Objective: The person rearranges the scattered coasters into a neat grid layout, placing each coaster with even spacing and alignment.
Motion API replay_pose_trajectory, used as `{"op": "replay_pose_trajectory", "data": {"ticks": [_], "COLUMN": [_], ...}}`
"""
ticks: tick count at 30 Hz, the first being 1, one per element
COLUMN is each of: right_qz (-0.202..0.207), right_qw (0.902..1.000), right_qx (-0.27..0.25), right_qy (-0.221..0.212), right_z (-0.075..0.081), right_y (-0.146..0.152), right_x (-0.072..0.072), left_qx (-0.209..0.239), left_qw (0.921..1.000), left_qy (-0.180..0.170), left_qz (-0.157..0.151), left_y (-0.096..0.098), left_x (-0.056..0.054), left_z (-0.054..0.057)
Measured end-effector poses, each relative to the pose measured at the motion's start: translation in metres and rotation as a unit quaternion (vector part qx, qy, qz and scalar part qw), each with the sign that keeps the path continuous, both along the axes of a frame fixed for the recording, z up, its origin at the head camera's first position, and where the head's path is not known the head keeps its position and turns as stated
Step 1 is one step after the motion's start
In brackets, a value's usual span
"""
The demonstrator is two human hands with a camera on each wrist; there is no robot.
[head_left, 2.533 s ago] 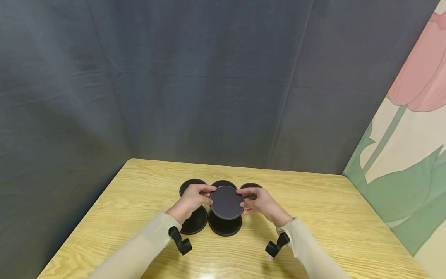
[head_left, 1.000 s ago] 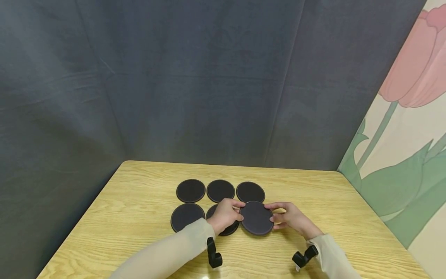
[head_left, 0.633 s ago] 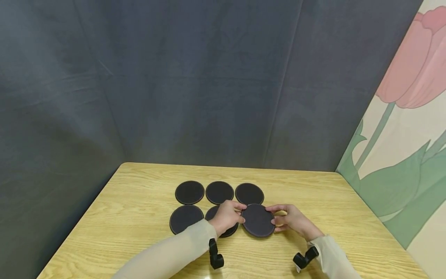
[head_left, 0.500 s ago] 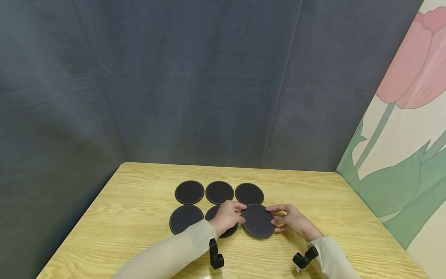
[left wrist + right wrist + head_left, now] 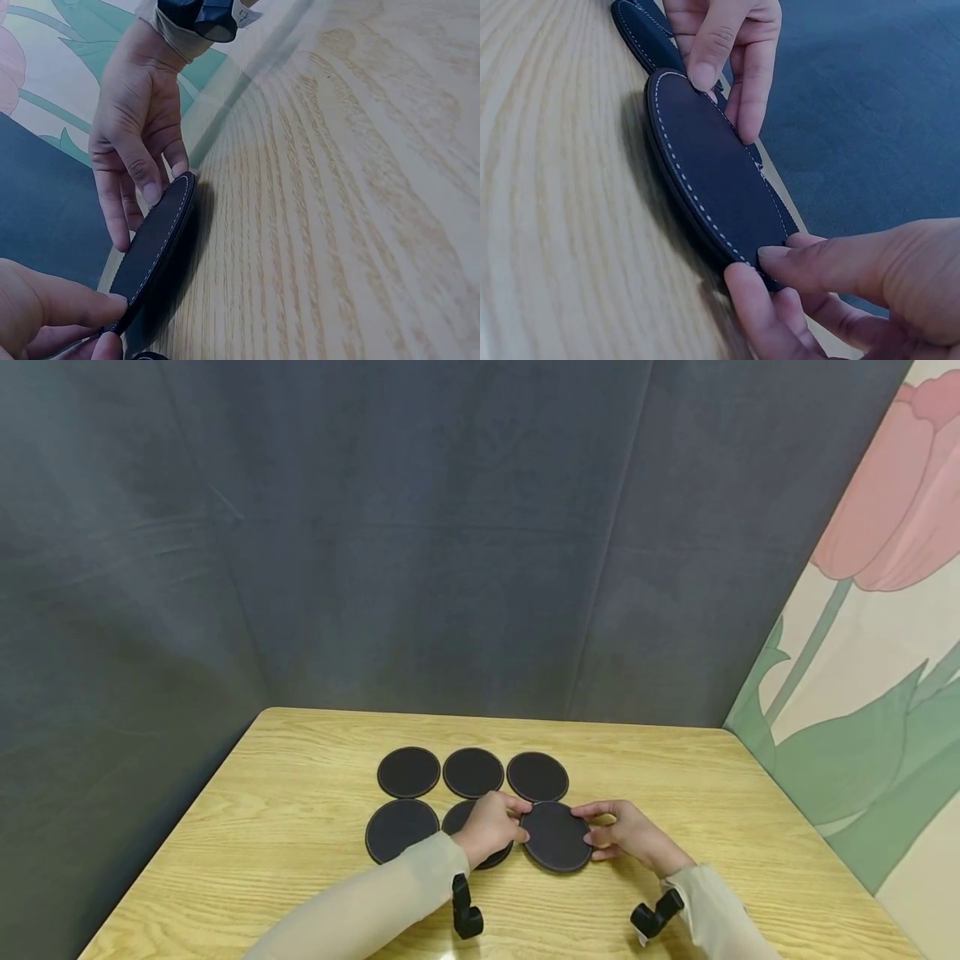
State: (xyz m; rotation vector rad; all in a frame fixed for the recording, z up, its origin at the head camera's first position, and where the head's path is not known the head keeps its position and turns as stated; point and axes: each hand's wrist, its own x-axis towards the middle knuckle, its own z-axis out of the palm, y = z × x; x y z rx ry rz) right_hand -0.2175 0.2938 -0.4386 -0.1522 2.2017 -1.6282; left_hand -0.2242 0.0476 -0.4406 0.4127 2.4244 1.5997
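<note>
A round, dark coaster (image 5: 556, 837) with pale stitching round its rim is held between both hands at the right end of the front row. My left hand (image 5: 489, 825) pinches its left edge between thumb and fingers. On the opposite edge, my right hand (image 5: 628, 835) pinches it the same way. In the right wrist view the coaster (image 5: 701, 161) is close over the tabletop, with a shadow along its lower side. Another coaster (image 5: 459, 816) lies partly hidden under my left hand.
Three coasters form the back row: left (image 5: 408, 772), middle (image 5: 473, 772) and right (image 5: 537, 776). One more coaster (image 5: 402, 831) lies at the front left. The wooden table (image 5: 315, 760) meets a dark curtain (image 5: 420, 568) behind and a flower-painted wall (image 5: 862, 710) at right.
Both hands have carried the coaster rightward from over the middle of the group to the front row's right end. Over the last half second it has sunk slightly toward the table.
</note>
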Motion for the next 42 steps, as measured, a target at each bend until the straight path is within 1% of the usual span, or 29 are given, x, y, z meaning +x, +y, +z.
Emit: {"op": "replay_pose_trajectory", "data": {"ticks": [3,12,18,23,27,30,34,42], "right_qz": [0.000,-0.004,-0.024,-0.031,-0.041,-0.044,-0.042,-0.032], "right_qw": [0.9999,0.9993,0.9976,0.9964,0.9951,0.9946,0.9946,0.9961], "right_qx": [0.011,0.036,0.065,0.078,0.090,0.094,0.094,0.082], "right_qy": [0.002,0.004,0.005,0.008,0.005,0.003,0.004,0.002], "right_z": [0.000,0.001,0.001,0.000,0.000,-0.001,-0.001,-0.001], "right_y": [-0.001,-0.005,-0.008,-0.009,-0.011,-0.012,-0.013,-0.012], "right_x": [0.000,-0.001,0.000,-0.001,-0.001,-0.001,-0.002,-0.002], "left_qx": [-0.005,-0.024,-0.045,-0.060,-0.068,-0.073,-0.077,-0.078], "left_qw": [1.0000,0.9994,0.9987,0.9978,0.9974,0.9971,0.9968,0.9969], "left_qy": [0.002,0.024,0.021,0.026,0.021,0.013,0.012,0.003], "left_qz": [-0.001,0.002,0.004,0.009,0.013,0.016,0.015,0.009], "left_y": [0.000,0.002,0.004,0.006,0.007,0.008,0.008,0.007], "left_x": [0.000,-0.001,-0.001,-0.002,-0.003,-0.003,-0.004,-0.004], "left_z": [0.000,-0.001,-0.002,-0.002,-0.003,-0.004,-0.004,-0.002]}}
